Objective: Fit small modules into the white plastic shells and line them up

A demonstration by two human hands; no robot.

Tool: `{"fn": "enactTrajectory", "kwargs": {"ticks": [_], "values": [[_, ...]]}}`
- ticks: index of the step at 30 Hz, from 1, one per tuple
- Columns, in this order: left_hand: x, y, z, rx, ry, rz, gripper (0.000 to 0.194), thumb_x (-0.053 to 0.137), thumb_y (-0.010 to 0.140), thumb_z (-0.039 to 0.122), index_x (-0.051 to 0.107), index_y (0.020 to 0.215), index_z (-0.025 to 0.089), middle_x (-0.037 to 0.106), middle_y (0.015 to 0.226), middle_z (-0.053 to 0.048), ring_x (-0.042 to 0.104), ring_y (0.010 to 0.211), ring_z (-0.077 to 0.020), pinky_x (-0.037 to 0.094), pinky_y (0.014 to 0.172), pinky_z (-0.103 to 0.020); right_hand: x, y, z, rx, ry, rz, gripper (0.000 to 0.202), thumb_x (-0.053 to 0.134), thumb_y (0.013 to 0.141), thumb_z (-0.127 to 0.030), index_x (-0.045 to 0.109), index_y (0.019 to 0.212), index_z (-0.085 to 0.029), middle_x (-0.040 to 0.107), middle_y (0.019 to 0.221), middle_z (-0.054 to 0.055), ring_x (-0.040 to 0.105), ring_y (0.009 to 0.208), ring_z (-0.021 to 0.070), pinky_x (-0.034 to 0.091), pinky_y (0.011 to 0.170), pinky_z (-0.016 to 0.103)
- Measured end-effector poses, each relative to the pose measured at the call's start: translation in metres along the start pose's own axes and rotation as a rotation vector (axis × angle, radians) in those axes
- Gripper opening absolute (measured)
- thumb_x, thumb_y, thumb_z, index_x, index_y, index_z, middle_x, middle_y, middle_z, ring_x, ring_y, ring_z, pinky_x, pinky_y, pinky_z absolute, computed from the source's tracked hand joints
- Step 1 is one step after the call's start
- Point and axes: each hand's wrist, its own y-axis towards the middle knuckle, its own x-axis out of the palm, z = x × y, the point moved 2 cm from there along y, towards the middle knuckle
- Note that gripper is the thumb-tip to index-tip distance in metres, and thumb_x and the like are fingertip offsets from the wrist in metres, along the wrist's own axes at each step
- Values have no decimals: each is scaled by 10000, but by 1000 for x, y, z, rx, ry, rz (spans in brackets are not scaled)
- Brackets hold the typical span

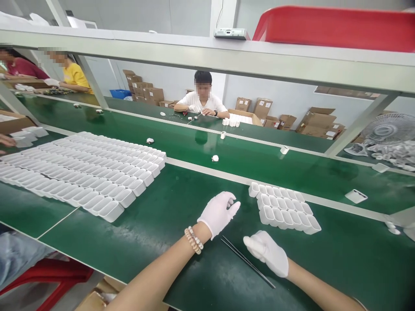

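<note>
My left hand [218, 212], in a white glove with beads at the wrist, hovers over the green table [155, 242], its fingers curled and thumb apart, holding nothing. To its right my right hand [266, 252], also gloved, is closed with the thumb against bent fingers; whatever it may hold is hidden. A pair of thin dark rods [248, 262] lies on the table between and below the hands. Beyond my right hand stand short rows of open white cups [285, 218]. A much larger block of similar white cups [81, 172] fills the left part of the table.
Past a pale rail, a green belt [188, 151] carries small white parts [215, 158] and a white piece [356, 196]. A person in white [203, 101] works opposite. A shelf [194, 58] with a red tray [337, 28] crosses above. Another person's hand shows at far left.
</note>
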Motion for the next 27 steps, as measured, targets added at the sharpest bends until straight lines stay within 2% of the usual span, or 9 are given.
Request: {"fn": "enactTrajectory", "kwargs": {"ticks": [3, 6, 10, 13, 16, 19, 22, 25, 27], "values": [[3, 0, -6, -38, 20, -13, 258, 557, 849, 376, 617, 1029, 201, 642, 870, -36, 604, 797, -203, 493, 799, -365, 5, -2, -3, -39, -157, -1, 688, 324, 840, -766, 244, 425, -223, 258, 412, -61, 266, 459, 96, 270, 538, 304], [8, 0, -14, -71, 52, -43, 325, 587, 814, 351, 618, 1097, 194, 640, 944, -61, 602, 860, -228, 486, 837, -395, 10, -1, -8, -101, -286, -18, 687, 289, 839, -759, 181, 444, -208, 179, 463, -66, 200, 503, 102, 223, 553, 316], [13, 5, -22, -100, 71, -107, 372, 578, 809, 333, 590, 1140, 165, 638, 983, -78, 603, 875, -214, 498, 851, -369, 11, -1, -17, -95, -374, -44, 623, 350, 895, -594, 163, 455, -194, 131, 468, -70, 162, 473, 90, 184, 486, 298], [13, 13, -21, -115, 79, -161, 312, 542, 837, 361, 598, 1061, 153, 653, 922, -78, 618, 823, -199, 513, 819, -342, 9, -5, -27, -94, -445, -82, 565, 387, 900, -453, 179, 445, -191, 145, 428, -69, 189, 415, 75, 196, 450, 277], [14, 26, -13, -87, 90, -233, 318, 519, 862, 467, 614, 911, 167, 666, 838, -70, 624, 778, -207, 511, 784, -350, 8, -10, -35, -130, -547, -129, 514, 432, 866, -397, 261, 426, -193, 236, 392, -59, 251, 393, 82, 228, 462, 277], [19, 39, -1, -15, 78, -289, 467, 390, 907, 589, 604, 900, 173, 666, 872, -78, 622, 814, -214, 502, 799, -353, 5, -14, -42, -170, -614, -172, 493, 422, 870, -412, 483, 442, -176, 443, 409, -9, 333, 395, 103, 263, 474, 285], [28, 46, 9, 57, 56, -359, 610, 240, 921, 661, 611, 927, 178, 664, 958, -89, 614, 897, -216, 481, 868, -351, 1, -16, -48, -195, -738, -272, 565, 330, 925, -440, 712, 643, -135, 640, 534, 67, 448, 424, 137, 280, 468, 288], [36, 44, 13, 64, 52, -424, 707, 174, 895, 718, 622, 885, 172, 667, 903, -95, 609, 849, -219, 476, 851, -365, 0, -17, -52, -242, -897, -399, 609, 249, 962, -418, 765, 827, -125, 697, 617, 86, 499, 444, 155, 285, 448, 286], [38, 38, 14, 39, 50, -465, 728, 174, 879, 742, 624, 831, 172, 663, 839, -90, 600, 788, -211, 474, 813, -360, 0, -16, -53, -289, -927, -412, 605, 240, 967, -404, 766, 856, -126, 698, 631, 83, 497, 437, 152, 292, 442, 281]]}}
